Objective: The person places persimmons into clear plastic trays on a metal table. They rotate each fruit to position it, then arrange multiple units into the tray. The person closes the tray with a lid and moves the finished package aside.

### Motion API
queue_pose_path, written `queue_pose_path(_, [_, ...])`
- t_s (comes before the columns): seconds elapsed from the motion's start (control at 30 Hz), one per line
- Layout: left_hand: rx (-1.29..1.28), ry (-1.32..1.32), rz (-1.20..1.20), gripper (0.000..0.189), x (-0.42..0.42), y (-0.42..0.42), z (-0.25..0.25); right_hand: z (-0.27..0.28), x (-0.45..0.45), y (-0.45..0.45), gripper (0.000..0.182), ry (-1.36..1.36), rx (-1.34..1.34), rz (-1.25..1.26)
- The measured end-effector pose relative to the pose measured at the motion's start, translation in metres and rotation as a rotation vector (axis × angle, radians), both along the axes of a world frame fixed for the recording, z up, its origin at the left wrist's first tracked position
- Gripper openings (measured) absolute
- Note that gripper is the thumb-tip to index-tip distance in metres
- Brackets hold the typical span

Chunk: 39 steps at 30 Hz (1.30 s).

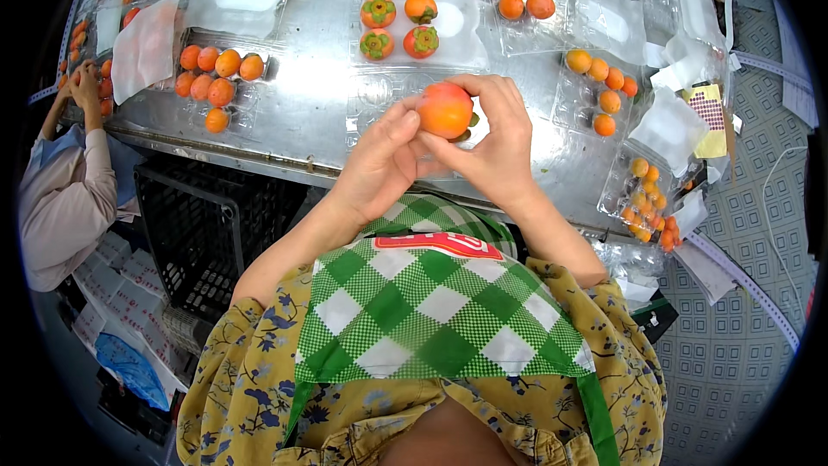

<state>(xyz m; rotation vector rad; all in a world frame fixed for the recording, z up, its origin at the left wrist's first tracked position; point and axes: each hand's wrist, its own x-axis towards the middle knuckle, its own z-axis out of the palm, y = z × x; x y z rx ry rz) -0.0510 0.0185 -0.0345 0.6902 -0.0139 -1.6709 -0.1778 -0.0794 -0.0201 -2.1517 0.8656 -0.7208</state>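
Between my two hands, above the metal worktable, is an orange-red persimmon, its green calyx turned to the right. My right hand grips it from the right side, thumb below and fingers over the top. From the left, my left hand steadies it with thumb and fingers. Partly hidden behind my hands lies a clear plastic tray with round hollows. Just beyond, several persimmons, most with the calyx up, rest on a white foam sheet over another tray.
Trays of orange fruit stand left and right. A sticker sheet lies at the right edge. Below the table's left front is a black plastic crate. At far left, another person's hand reaches among fruit.
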Motion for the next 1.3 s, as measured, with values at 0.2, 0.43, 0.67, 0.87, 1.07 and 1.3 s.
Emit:
queue_pose_path(0.2, [-0.058, -0.075, 0.084, 0.046, 0.0, -0.001, -0.002, 0.008, 0.004, 0.006, 0.055, 0.062, -0.211, -0.003])
queue_pose_path(0.43, [-0.086, -0.02, 0.071, 0.046, 0.006, 0.004, -0.007, 0.02, -0.008, -0.009, 0.055, -0.058, 0.378, 0.103])
queue_pose_path(0.67, [-0.092, -0.086, 0.067, 0.045, 0.003, 0.005, -0.01, 0.021, -0.003, -0.005, 0.051, -0.039, 0.457, 0.122])
queue_pose_path(0.87, [-0.065, -0.003, 0.007, 0.046, 0.002, 0.009, -0.009, 0.022, -0.015, -0.019, 0.048, -0.028, 0.879, 0.211])
queue_pose_path(1.07, [-0.041, -0.004, -0.135, 0.06, 0.005, 0.012, -0.011, 0.015, -0.023, -0.033, 0.053, -0.271, 1.017, 0.336])
queue_pose_path(1.3, [0.034, 0.318, -0.073, 0.062, -0.001, 0.008, -0.008, 0.005, -0.009, -0.016, 0.059, -0.279, 0.628, 0.505])
